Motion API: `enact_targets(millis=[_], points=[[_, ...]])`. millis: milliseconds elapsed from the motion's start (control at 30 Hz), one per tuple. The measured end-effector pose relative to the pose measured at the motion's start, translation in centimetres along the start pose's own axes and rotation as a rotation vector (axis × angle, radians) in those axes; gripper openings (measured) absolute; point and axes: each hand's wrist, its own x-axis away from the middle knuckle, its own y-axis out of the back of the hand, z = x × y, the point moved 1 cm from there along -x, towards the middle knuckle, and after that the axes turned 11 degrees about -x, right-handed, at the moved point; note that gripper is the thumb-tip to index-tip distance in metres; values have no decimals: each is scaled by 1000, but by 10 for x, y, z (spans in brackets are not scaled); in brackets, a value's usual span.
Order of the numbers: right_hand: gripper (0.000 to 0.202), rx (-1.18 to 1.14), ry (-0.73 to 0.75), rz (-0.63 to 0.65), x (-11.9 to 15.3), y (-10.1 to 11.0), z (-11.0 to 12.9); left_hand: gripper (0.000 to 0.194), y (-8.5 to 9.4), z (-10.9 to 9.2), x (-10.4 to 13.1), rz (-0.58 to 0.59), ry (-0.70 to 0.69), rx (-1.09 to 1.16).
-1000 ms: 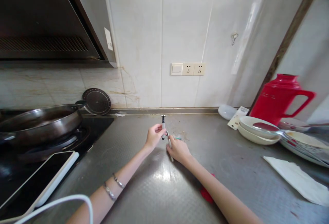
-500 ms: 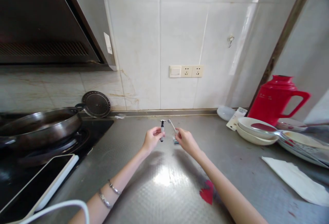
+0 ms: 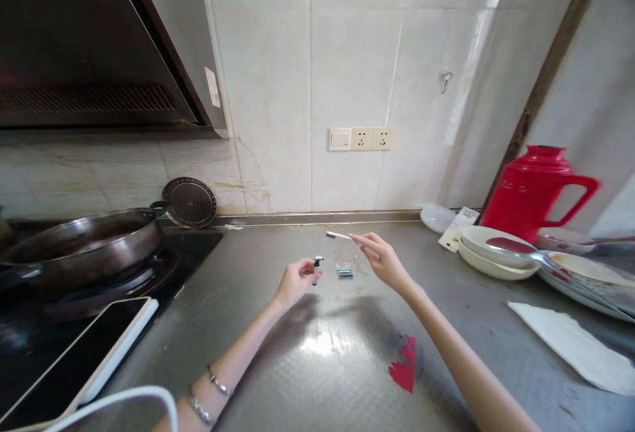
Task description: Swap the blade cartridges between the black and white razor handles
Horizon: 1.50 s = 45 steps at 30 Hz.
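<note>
1. Razor [image 3: 316,272]: above steel counter [image 3: 258,253]; near-upright, head up; handle pinched between thumb and fingertips, left hand [image 3: 294,283].
2. Toothbrush [image 3: 341,235]: above counter; long axis nearly level, left to right, bristle head pointing left; handle pinched by fingertips, right hand [image 3: 384,261].
3. Progress: both items in hand, apart; what remains cannot be told.
4. Small teal-and-silver pieces [image 3: 344,274]: on counter, between hands.

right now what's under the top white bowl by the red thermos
A second pale bowl sits under the top white bowl, its outer side showing. Its inside is covered by the top bowl, so whether anything lies between them can't be seen.
</note>
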Motion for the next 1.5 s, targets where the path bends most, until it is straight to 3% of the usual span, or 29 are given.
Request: enact_targets(millis=[200, 433, 733, 900, 1067, 1167, 1500], points=[[34, 117, -2, 114, 16, 3, 25, 15, -2, -5, 6, 45, -95, -127], [30, 158, -43, 80, 28, 0, 39, 10, -8, -7, 11, 32, -154, -235], [28, 224, -27, -49, 29, -6, 35, 12, -10, -4, 11, 37, -167, -200], [28, 181, -8, -2, 31, -13, 38, 9, -9, -2, 11, 30, -185, -239], [28, 181, -37, -42, 30, -10, 33, 9, -8, -1, 10, 46, -183, -246], [29, 155, -13, 15, 29, -12, 33, 9, -7, 0, 9, 45, -199, -273], [27, 139, 81, 54, 9, -22, 17, 12, -2, 7, 5, 16, -194, -292]])
